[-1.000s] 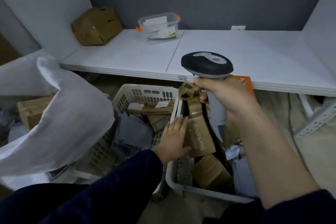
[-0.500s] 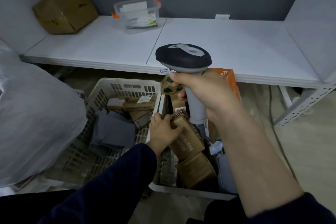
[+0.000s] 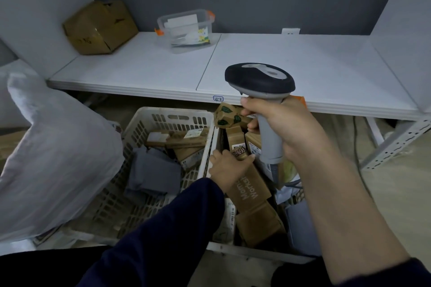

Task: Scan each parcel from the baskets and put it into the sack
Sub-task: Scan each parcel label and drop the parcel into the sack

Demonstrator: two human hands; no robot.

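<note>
My right hand (image 3: 286, 128) grips the grey handle of a barcode scanner (image 3: 260, 79), its dark head pointing down over the right basket (image 3: 233, 248). My left hand (image 3: 227, 165) reaches into that basket and grips a long brown cardboard parcel (image 3: 249, 190) with white lettering, which lies tilted among other brown boxes. A leaf-printed box (image 3: 227, 115) sits at the basket's far end. The left white basket (image 3: 163, 115) holds grey bags and brown parcels. The white sack (image 3: 53, 158) bulges at the left.
A white shelf (image 3: 303, 65) runs across above the baskets, bearing a crumpled brown box (image 3: 100, 27) and a clear plastic tub (image 3: 186, 30). A perforated metal upright (image 3: 396, 142) stands at the right. A cable trails on the floor there.
My left hand went from resting flat on the brown parcel to curling round its upper end. The scanner stayed above the right basket while my view shifted.
</note>
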